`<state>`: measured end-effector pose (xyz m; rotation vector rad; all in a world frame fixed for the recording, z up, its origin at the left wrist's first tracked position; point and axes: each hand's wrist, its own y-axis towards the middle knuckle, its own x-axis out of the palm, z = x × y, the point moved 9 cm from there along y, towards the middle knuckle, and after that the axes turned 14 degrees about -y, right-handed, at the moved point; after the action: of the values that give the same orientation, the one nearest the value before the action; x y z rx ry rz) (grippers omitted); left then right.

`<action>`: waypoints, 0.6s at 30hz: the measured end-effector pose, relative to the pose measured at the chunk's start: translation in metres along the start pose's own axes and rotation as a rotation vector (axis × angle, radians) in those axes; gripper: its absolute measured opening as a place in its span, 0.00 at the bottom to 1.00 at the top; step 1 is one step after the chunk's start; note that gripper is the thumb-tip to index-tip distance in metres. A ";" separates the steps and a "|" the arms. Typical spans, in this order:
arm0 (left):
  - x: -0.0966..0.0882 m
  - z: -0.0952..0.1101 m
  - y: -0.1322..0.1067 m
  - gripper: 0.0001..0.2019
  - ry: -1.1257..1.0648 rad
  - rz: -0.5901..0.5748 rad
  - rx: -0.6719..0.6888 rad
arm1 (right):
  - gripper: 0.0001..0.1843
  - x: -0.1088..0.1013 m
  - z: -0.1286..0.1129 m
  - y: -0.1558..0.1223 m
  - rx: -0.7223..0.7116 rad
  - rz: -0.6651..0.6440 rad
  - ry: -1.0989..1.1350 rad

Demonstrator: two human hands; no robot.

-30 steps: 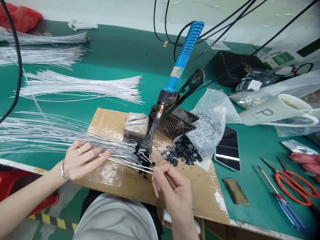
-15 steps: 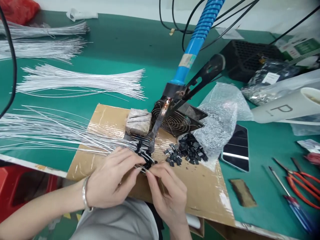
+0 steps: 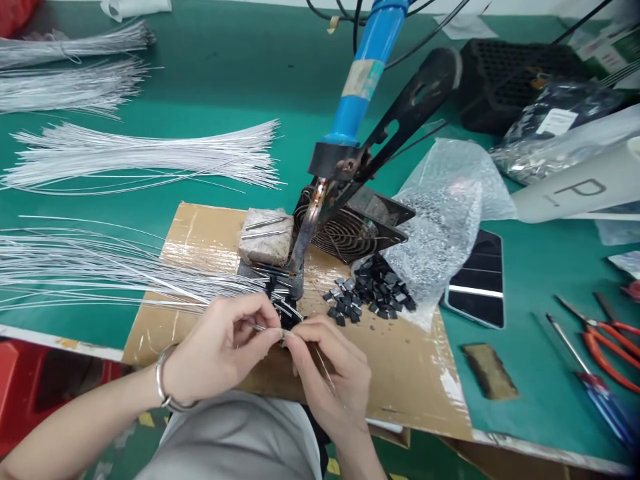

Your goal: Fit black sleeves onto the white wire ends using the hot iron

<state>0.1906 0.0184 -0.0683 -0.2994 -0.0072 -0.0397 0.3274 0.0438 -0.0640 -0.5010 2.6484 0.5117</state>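
Pinched between the thumb and fingers of my left hand (image 3: 213, 350) is the end of a thin white wire. Its fingertips almost meet those of my right hand (image 3: 333, 373) over the cardboard. A fine silvery wire strand (image 3: 325, 370) runs from the pinch of my right hand down across its palm. What lies exactly between the fingertips is too small to make out. Just behind the hands, a bundle of white wires (image 3: 185, 277) ends at a dark fixture under the tip of a soldering iron (image 3: 345, 113), whose blue handle slants upward.
A cardboard sheet (image 3: 400, 380) covers the green table's front. On it are a pale block (image 3: 266, 237), a black fan (image 3: 340, 233) and small black parts (image 3: 383, 287) beside bubble wrap (image 3: 440, 213). To the right lie a phone (image 3: 475, 280), a screwdriver (image 3: 595, 387) and orange-handled pliers (image 3: 607, 347).
My hands have drawn closer, fingertips now almost touching and slightly nearer me than the fixture. The fine strand across my right palm shows more clearly. The camera view has shifted a little.
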 end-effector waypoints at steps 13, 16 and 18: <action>-0.017 -0.002 0.001 0.10 -0.057 0.189 -0.043 | 0.30 -0.020 0.045 -0.016 0.416 0.324 0.330; -0.017 -0.001 0.002 0.10 -0.056 0.195 -0.028 | 0.27 -0.023 0.038 -0.015 0.397 0.331 0.260; -0.017 0.001 0.002 0.11 -0.057 0.195 -0.018 | 0.23 -0.018 0.030 -0.013 0.394 0.257 0.200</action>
<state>0.1733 0.0217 -0.0683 -0.3176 -0.0339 0.1628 0.3572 0.0499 -0.0856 -0.0952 2.9205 0.0003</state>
